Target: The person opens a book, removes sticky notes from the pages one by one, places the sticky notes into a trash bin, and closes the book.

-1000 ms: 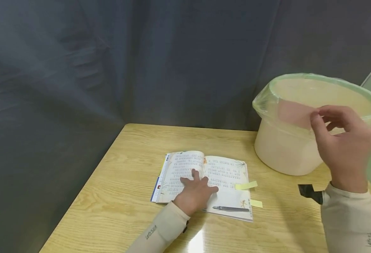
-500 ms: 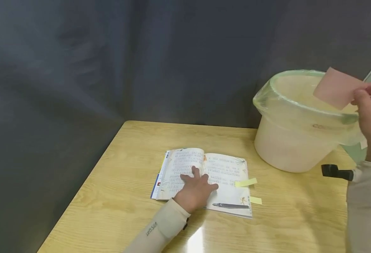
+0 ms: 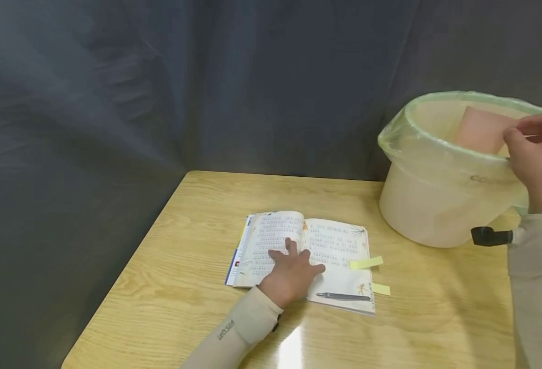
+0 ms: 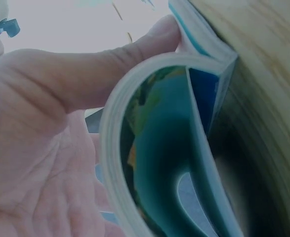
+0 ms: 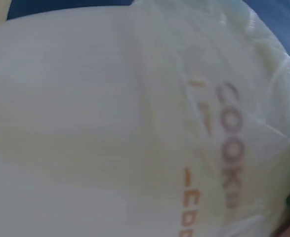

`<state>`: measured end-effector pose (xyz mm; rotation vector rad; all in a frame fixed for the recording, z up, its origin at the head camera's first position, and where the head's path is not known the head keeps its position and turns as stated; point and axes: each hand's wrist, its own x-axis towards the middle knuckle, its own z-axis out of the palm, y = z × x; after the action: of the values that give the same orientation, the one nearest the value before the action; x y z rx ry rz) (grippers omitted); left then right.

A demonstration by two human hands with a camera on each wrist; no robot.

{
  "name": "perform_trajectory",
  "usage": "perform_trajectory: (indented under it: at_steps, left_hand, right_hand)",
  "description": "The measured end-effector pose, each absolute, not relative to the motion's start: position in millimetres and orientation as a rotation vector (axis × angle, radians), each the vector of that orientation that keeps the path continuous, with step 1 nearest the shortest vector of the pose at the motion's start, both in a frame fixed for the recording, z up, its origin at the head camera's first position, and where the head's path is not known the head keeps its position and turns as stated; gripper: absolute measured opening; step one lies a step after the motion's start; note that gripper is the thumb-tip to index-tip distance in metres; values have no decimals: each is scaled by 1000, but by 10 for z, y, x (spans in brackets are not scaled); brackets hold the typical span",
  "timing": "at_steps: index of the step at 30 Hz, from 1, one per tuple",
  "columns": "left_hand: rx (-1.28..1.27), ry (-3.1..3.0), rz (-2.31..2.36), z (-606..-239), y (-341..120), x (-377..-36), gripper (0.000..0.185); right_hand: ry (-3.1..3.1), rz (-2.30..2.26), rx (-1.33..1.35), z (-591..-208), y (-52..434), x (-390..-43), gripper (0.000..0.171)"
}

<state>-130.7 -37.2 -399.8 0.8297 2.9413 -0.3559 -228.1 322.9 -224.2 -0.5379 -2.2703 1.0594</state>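
The right hand (image 3: pixel 536 164) is up at the bin (image 3: pixel 429 205), fingers (image 3: pixel 513 141) pinching a pink paper slip (image 3: pixel 480 132) by its near edge. The slip hangs just inside the bin's mouth, over the rim on the person's side, tilted, with most of it already below the green-tinged plastic liner (image 3: pixel 400 138) folded over the rim. It is not dropped yet: the pinch is closed on the paper. So the carry to the bin looks done, and what I judge is left is simply the letting go.

Over to the left of the bin, near the middle of the surface (image 3: pixel 169 287), lies the open book (image 3: pixel 330 246). The left hand (image 3: pixel 291 271) presses down on it, palm on the left-hand page near the spine, fingers spread and straight, holding nothing, only pinning the pages flat. The left wrist view shows the thumb (image 4: pixel 110 69) lying against the curled edge of the pages, so the book stays open under that hand.

Two yellow sticky tabs poke out of the book's edge on the bin side, an upper yellow tab (image 3: pixel 366 263) and a lower yellow tab (image 3: pixel 381 289). Those remain in place, so if the slips are being cleared out of the book, I'd say one is nearly binned and two are left. The right wrist view is filled by the bin's pale wall and liner, with orange lettering on it.
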Motion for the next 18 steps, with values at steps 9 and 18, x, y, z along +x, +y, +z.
perform_trajectory:
  at_steps: [9, 18]
  left_hand:
    - [837, 2968, -396, -3966, -410, -1269, 39]
    - [804, 2932, -372, -3972, -462, -1300, 37]
  right_hand:
    - [-2380, 1077, -454, -2226, 3227, -2264, 21]
    - [-2458, 977, -454, -2224, 3184, -2266, 13]
